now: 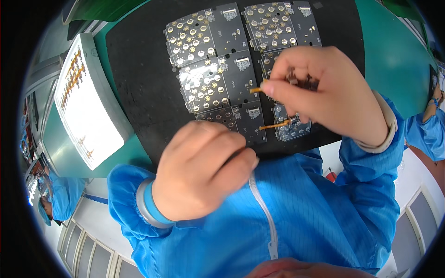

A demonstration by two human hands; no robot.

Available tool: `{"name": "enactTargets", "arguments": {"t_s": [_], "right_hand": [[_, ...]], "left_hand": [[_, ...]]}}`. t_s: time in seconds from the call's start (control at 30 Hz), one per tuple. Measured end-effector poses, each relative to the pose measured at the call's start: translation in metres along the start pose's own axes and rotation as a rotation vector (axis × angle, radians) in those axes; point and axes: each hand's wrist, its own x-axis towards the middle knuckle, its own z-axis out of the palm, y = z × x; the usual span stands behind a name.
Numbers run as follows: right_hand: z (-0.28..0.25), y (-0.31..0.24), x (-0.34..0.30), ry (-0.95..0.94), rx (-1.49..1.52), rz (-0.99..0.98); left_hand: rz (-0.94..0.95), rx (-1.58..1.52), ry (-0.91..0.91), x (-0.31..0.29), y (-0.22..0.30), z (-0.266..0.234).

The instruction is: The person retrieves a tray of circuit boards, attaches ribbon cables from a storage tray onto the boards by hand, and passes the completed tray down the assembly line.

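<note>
My right hand [320, 88] pinches a small orange flex cable [255, 90] between thumb and forefinger, above the circuit boards. Several brown pieces [301, 79] are bunched under its curled fingers. My left hand [199, 169] is closed, thumb against the bent forefinger; whatever it may hold is hidden. It covers part of the nearest left circuit board [250, 129]. Another orange flex cable [276, 125] reaches from that board's right edge across to the board beside it. Black boards with round silvery contacts lie in two columns, among them the middle left board [238, 83] and the far right board [303, 28].
Under the boards is a black mat [139, 69] on a green table [382, 55]. At the left, a bright white panel [88, 111] carries rows of orange flex pieces [74, 76]. People in blue work clothes appear at the left edge [65, 194] and right edge [429, 134].
</note>
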Motion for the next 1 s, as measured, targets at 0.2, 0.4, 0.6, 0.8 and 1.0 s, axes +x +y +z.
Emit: {"name": "enactTargets", "arguments": {"t_s": [0.2, 0.4, 0.6, 0.8, 1.0], "right_hand": [[0.000, -0.003, 0.011, -0.014, 0.045, 0.194], [0.001, 0.000, 0.011, 0.001, 0.011, 0.148], [0.000, 0.003, 0.011, 0.010, -0.005, 0.095], [-0.004, 0.002, 0.010, -0.009, 0.007, 0.109], [-0.043, -0.018, 0.002, -0.109, 0.028, 0.286]], "left_hand": [[-0.092, 0.318, 0.026, 0.007, -0.007, 0.002], [-0.106, 0.619, 0.048, 0.006, -0.015, 0.011], [-0.092, 0.663, 0.031, 0.007, -0.016, 0.012], [-0.141, 0.706, -0.033, 0.015, -0.010, 0.015], [-0.163, 0.635, -0.044, 0.019, -0.012, 0.002]]}}
